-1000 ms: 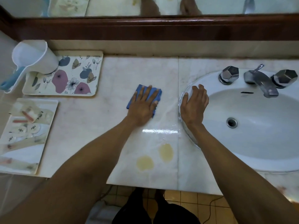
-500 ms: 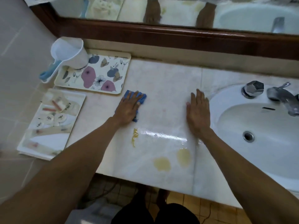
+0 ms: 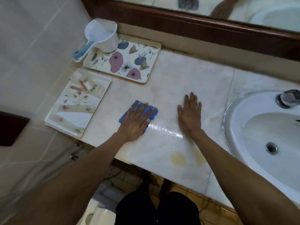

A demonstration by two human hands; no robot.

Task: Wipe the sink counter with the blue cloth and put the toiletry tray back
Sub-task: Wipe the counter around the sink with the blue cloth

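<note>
My left hand (image 3: 137, 123) lies flat on the blue cloth (image 3: 154, 112), pressing it onto the pale marble counter (image 3: 186, 75). My right hand (image 3: 190, 115) rests palm down on the bare counter a little to the right of the cloth, fingers spread, holding nothing. A wet streak shines between the two hands. The white toiletry tray (image 3: 65, 122) with several small packets and round items sits at the counter's left end, its near edge over the counter's front edge. Two yellowish stains (image 3: 177, 159) mark the counter near its front edge.
A floral tray (image 3: 123, 62) lies at the back left with a white water dipper (image 3: 101, 36) standing on its corner. The white sink basin (image 3: 240, 135) and a chrome tap knob (image 3: 288, 98) are at the right. A wood-framed mirror (image 3: 203, 28) runs along the back.
My left hand has slid the cloth leftward and then toward the front of the counter. My right hand moved off the sink rim onto the bare counter. The view has swung to the left.
</note>
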